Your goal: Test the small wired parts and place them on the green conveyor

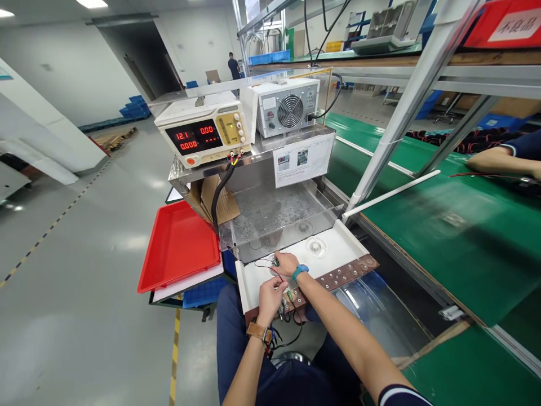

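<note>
My left hand [270, 300], with a brown-strapped watch at the wrist, is closed in a pinch on a thin red wire [276, 273]. Just beyond it, my right hand [288, 264], with a blue wristband, grips a small dark greenish part [276, 261]; its exact kind is too small to make out. A thin black wire loops out to the left of that part. Both hands are over a white tray-like fixture [344, 239]. Along the fixture's near edge runs a brown strip [350, 271] with metal studs, and a green clip [289, 295] sits by my left fingers.
A power supply [203, 132] with red digits stands on a metal shelf beside a grey fan unit [289, 107]. The red tray [181, 248] is at left. Green mats [448, 237] cover the bench at right, where another person's arm [502, 160] rests. Dark cables hang below the strip.
</note>
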Demonstrator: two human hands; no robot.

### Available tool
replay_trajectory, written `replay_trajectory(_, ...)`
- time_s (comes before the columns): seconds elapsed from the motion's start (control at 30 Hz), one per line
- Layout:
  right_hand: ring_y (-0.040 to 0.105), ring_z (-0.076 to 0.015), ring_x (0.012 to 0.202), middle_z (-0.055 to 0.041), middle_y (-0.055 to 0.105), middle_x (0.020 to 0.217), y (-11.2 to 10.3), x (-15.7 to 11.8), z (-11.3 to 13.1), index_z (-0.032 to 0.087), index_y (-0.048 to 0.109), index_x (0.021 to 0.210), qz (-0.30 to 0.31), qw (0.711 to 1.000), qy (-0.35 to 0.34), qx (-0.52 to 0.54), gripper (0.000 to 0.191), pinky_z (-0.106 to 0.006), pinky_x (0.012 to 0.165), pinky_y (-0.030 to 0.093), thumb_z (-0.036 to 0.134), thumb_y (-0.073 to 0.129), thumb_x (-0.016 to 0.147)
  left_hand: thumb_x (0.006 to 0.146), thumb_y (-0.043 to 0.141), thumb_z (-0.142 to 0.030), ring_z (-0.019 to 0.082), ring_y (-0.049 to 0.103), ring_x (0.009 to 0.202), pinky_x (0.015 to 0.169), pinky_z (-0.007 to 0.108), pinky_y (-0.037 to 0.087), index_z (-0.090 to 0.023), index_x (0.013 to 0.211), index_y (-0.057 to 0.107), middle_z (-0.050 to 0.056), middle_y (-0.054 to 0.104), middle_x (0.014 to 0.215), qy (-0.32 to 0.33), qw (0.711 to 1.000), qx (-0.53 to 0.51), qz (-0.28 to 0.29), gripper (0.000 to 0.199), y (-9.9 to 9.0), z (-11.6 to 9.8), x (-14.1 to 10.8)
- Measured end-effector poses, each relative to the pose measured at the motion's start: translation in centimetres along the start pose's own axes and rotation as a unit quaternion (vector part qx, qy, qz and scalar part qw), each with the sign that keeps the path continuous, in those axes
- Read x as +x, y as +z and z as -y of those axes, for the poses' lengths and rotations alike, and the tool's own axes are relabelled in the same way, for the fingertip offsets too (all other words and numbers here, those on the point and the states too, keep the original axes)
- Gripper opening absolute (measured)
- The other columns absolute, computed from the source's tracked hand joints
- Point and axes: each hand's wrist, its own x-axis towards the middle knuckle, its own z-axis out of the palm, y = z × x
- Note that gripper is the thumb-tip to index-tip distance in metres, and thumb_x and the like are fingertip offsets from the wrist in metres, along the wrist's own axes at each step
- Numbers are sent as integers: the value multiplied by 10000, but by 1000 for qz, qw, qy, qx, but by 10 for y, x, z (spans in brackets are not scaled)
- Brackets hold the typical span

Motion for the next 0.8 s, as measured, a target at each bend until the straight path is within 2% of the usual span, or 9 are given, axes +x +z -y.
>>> replay_trajectory(0.8, 652, -236, 937, -73, 708, 1019, -2, -2, 1, 196, 568, 1079, -7, 1000, 2, 10, 379, -280, 741, 395, 461, 621, 813, 745, 603, -382, 189, 613, 691, 696, 282, 452, -171, 720, 691, 31, 697, 689, 3, 1000, -8, 19, 230, -1, 3, 2)
